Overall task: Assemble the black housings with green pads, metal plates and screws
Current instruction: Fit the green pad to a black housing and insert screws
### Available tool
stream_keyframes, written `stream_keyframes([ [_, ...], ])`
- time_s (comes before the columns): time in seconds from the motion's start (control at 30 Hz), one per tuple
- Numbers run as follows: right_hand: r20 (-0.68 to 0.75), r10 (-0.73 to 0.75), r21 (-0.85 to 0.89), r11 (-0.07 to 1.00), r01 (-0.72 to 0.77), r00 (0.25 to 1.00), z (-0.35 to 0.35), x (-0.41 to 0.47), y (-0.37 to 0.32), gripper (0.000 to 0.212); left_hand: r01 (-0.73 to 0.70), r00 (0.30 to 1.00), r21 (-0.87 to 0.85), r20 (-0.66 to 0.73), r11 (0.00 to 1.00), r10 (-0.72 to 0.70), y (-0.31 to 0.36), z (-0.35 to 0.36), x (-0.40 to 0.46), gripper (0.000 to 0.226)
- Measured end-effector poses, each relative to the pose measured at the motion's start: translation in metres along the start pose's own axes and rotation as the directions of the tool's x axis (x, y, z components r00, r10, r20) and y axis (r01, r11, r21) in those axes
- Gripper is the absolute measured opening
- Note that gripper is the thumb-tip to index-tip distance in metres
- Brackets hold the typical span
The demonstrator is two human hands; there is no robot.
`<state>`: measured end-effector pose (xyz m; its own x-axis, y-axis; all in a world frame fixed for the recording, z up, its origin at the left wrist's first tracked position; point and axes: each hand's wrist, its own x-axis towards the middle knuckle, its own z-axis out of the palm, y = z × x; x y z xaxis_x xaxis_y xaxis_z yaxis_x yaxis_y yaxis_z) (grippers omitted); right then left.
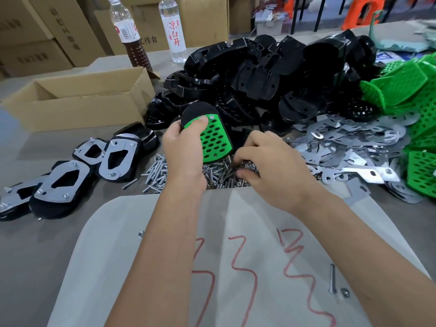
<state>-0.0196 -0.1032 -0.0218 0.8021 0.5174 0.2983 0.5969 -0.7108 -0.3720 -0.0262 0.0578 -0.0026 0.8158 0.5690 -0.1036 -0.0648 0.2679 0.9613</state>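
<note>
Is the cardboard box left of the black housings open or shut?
Open. The cardboard box has its top flaps folded outward, and its bare inner walls show. Its floor is hidden behind the near wall, so contents cannot be told.

a small factory assembly workshop: the table (35, 244) carries bulk heaps of black housings (271, 74), green pads (405, 83), metal plates (354, 142) and screws (160, 171), with finished units (61, 182) set aside. stacked cartons (47, 27) line the back; an open carton (77, 100) sits nearby.

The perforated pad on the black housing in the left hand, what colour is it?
Bright green perforated pad, with rows of oval holes; seen in the head view.
</note>
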Motion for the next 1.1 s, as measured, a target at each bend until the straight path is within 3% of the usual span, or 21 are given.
stream_keyframes([
  [0.17,-0.073,-0.015,-0.009,1.0,0.014,0.997,0.004,-0.001,0.003,0.012,0.005,0.999,0.06,0.038,0.998,-0.007,0.001,0.0,-0.002,0.021],
  [0.3,-0.33,0.089,0.291,0.957,0.011,0.94,0.001,-0.002,0.008,0.008,-0.042,0.998,0.106,0.058,0.993,0.036,-0.003,0.004,-0.001,0.03],
  [0.4,-0.454,0.255,0.52,0.854,0.021,0.854,-0.003,-0.004,0.012,0.008,-0.18,0.982,0.263,0.102,0.948,0.158,-0.009,0.009,-0.006,0.037],
  [0.47,-0.506,0.301,0.58,0.813,0.06,0.808,-0.006,-0.005,0.011,0.008,-0.289,0.956,0.366,0.161,0.884,0.246,-0.015,0.015,-0.014,0.037],
  [0.67,-0.592,0.252,0.52,0.846,0.123,0.765,-0.01,-0.005,0.007,0.005,-0.573,0.82,0.382,0.28,0.725,0.499,-0.024,0.034,-0.041,0.034],
  [1.0,-0.642,0.091,0.293,0.947,0.134,0.761,-0.024,-0.006,0.005,0.007,-0.691,0.72,0.438,0.346,0.575,0.602,-0.026,0.034,-0.046,0.04],
  [1.1,-0.591,0.082,0.266,0.959,0.098,0.802,-0.027,-0.004,0.007,0.007,-0.714,0.692,0.486,0.377,0.505,0.615,-0.026,0.033,-0.044,0.039],
])
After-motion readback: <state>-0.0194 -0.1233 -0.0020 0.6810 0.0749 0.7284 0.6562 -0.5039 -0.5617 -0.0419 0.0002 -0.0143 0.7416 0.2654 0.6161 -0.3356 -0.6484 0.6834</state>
